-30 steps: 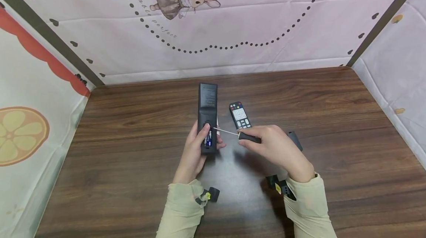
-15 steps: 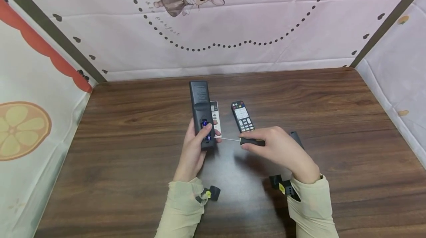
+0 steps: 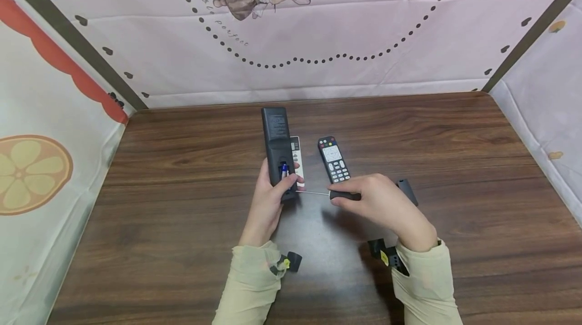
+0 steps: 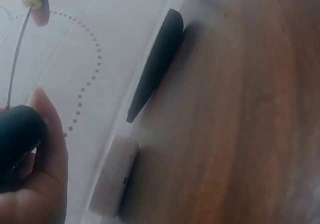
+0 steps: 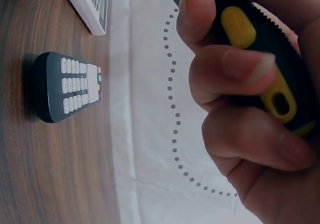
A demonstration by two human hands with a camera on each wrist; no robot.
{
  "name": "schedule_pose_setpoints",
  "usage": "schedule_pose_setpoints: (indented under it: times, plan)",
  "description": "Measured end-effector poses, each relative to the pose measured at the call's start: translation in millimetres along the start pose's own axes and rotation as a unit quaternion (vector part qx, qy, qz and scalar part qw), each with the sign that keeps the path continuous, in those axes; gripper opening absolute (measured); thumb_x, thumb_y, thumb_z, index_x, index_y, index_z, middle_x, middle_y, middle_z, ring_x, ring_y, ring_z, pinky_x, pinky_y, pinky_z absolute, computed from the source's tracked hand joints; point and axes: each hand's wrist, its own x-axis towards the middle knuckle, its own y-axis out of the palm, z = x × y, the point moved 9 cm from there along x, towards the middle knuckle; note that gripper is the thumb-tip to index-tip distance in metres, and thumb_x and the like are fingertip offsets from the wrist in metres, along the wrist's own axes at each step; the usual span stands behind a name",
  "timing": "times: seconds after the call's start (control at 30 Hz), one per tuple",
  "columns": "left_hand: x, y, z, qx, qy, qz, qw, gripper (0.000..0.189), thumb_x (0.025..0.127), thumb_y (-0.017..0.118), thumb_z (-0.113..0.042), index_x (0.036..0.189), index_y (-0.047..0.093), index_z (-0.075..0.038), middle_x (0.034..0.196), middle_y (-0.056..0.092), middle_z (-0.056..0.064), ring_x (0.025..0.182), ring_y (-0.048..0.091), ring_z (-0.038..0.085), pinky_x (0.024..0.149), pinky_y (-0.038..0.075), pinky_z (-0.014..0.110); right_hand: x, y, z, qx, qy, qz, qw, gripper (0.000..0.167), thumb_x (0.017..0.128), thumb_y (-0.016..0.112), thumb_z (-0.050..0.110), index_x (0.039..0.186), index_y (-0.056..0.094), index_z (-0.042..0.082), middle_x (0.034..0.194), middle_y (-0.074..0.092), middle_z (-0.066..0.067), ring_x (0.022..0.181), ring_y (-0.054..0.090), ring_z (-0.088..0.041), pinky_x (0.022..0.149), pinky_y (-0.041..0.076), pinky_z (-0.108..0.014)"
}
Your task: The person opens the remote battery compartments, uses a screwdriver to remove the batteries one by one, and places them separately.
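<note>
Long black plastic remote [image 3: 278, 145]: clasped by left hand [image 3: 267, 202], raised between left and right edges of the brown wooden tabletop [image 3: 182, 203].
Black-and-yellow screwdriver [image 3: 344, 195]: gripped in right hand [image 3: 383, 202], shaft reaching the remote.

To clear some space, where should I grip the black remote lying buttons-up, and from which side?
Probably pinch the black remote across its long edges, mid-length, from above: it is slim and lies flat, while the right hand appears close to its near end.
</note>
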Motion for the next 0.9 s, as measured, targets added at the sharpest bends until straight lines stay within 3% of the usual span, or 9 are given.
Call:
schedule_pose_setpoints:
  times: [0.17, 0.3, 0.43, 0.53, 0.7, 0.9]
  plan:
    - [0.5, 0.4, -0.3, 0.047, 0.012, -0.004, 0.9988, 0.056, 0.083, 0.057, 0.001, 0.128, 0.033, -0.022, 0.116, 0.046, 0.024, 0.084, 0.059, 0.031, 0.072, 0.050, 0.043, 0.3, 0, 8, -0.039, 0.002, -0.008, 0.9992, 0.029, 0.082, 0.062, 0.037, 0.108, 0.066, 0.024, 0.103, 0.064, 0.005, 0.094, 0.060, -0.012, 0.078, 0.048, -0.036]
    - [-0.5, -3.4, -1.0, 0.079, 0.012, -0.027, 0.9964, 0.060, 0.083, 0.057, 0.000, 0.130, 0.031, -0.025, 0.118, 0.047, 0.023, 0.084, 0.060, 0.030, 0.074, 0.050, 0.042, 2.5, 3, 17, -0.075, 0.002, -0.017, 0.9970, 0.029, 0.082, 0.063, 0.035, 0.107, 0.066, 0.022, 0.099, 0.065, 0.006, 0.089, 0.061, -0.012, 0.075, 0.048, -0.036]
    - [-0.4, -7.6, -0.3, 0.095, 0.013, -0.047, 0.9943, 0.062, 0.083, 0.057, 0.001, 0.132, 0.029, -0.024, 0.117, 0.046, 0.024, 0.084, 0.060, 0.026, 0.075, 0.051, 0.038, 3.6, 7, 28, -0.093, -0.015, -0.029, 0.9951, 0.028, 0.082, 0.063, 0.029, 0.108, 0.066, 0.019, 0.095, 0.067, 0.005, 0.084, 0.062, -0.013, 0.071, 0.049, -0.036]
    - [1.3, -9.4, 0.2, 0.097, 0.034, -0.048, 0.9935, 0.063, 0.083, 0.056, 0.000, 0.133, 0.027, -0.023, 0.115, 0.043, 0.026, 0.084, 0.060, 0.025, 0.076, 0.051, 0.036, 3.3, 9, 35, -0.098, -0.025, -0.038, 0.9941, 0.028, 0.082, 0.063, 0.026, 0.109, 0.065, 0.019, 0.094, 0.067, 0.004, 0.080, 0.063, -0.013, 0.067, 0.050, -0.037]
    - [7.4, -17.3, 7.1, 0.061, 0.078, -0.044, 0.9941, 0.063, 0.083, 0.058, -0.007, 0.134, 0.025, -0.022, 0.113, 0.043, 0.026, 0.081, 0.060, 0.025, 0.074, 0.051, 0.039, 3.1, 8, 42, -0.106, -0.039, -0.064, 0.9916, 0.028, 0.081, 0.064, 0.023, 0.109, 0.065, 0.022, 0.091, 0.066, 0.007, 0.074, 0.062, -0.011, 0.060, 0.050, -0.036]
    - [19.8, -34.0, 27.1, 0.007, 0.086, -0.054, 0.9948, 0.069, 0.075, 0.067, -0.024, 0.132, 0.027, -0.025, 0.114, 0.044, 0.024, 0.079, 0.060, 0.030, 0.070, 0.051, 0.046, 3.6, 3, 45, -0.104, -0.053, -0.100, 0.9881, 0.026, 0.080, 0.066, 0.023, 0.106, 0.066, 0.021, 0.088, 0.067, 0.006, 0.072, 0.062, -0.012, 0.056, 0.050, -0.036]
